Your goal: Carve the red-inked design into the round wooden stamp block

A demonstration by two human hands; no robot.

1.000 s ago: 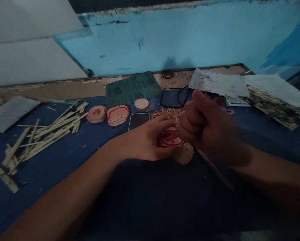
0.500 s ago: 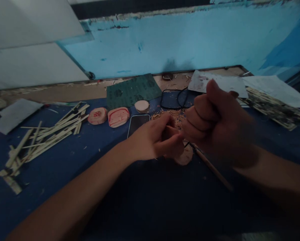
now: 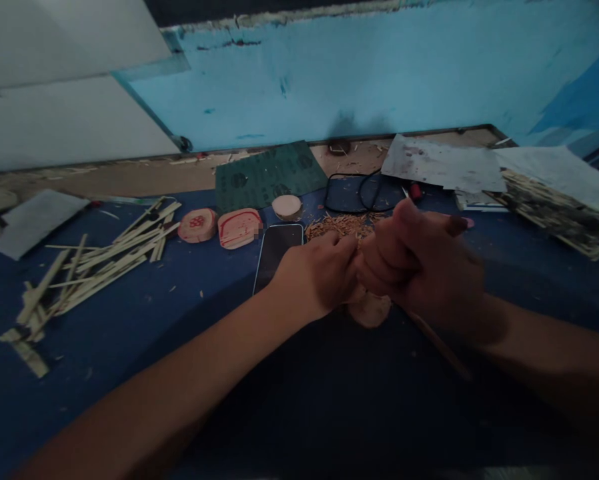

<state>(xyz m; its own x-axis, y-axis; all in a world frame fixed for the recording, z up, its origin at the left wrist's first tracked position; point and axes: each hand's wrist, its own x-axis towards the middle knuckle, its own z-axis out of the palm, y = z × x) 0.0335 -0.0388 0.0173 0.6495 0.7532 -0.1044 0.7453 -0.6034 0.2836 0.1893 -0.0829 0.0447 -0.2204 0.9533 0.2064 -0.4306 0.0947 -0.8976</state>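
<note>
My right hand (image 3: 419,263) is a fist round a wooden-handled tool (image 3: 458,227); only its dark brown butt end sticks out, and its working end is hidden. Pressed against it, my left hand (image 3: 332,273) is closed with curled fingers on a small piece of wood, which the fingers now cover. Below the two hands lies a pale round wood slice (image 3: 370,311), partly covered. A thin brown stick (image 3: 442,348) runs out from under my right hand. Just beyond the hands spreads a pile of wood shavings (image 3: 329,225).
A phone (image 3: 275,250) lies beside my left wrist. Red-marked wood slices (image 3: 197,225), a plain slice (image 3: 287,207) and green sandpaper (image 3: 272,175) sit behind. Pale wood strips (image 3: 114,260) are heaped left. A black cord (image 3: 347,192) and a grey sheet (image 3: 442,163) lie at the back.
My right fist has come down and left against my left hand. My left fingers have turned over, covering the brown wood seen between them before. The view has shifted slightly.
</note>
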